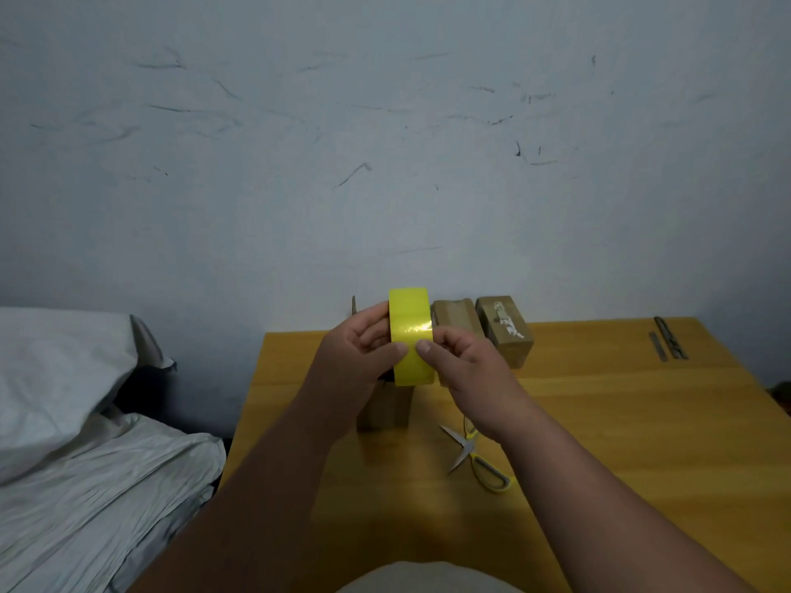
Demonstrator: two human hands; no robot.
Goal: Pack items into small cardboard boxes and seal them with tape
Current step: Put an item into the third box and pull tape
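Head view looks forward and down; table (pixel 599 421) close below.

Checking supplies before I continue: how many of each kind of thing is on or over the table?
Cardboard boxes: 3
Yellow tape roll: 1, held in both hands
Scissors: 1
Flat metal strips at the far right: 2
Total: 7

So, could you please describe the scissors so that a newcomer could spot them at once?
On the wooden table, look just past the right hand, on the near side of the cardboard boxes. The scissors lie flat and open there, the only thing with yellow handles and metal blades.
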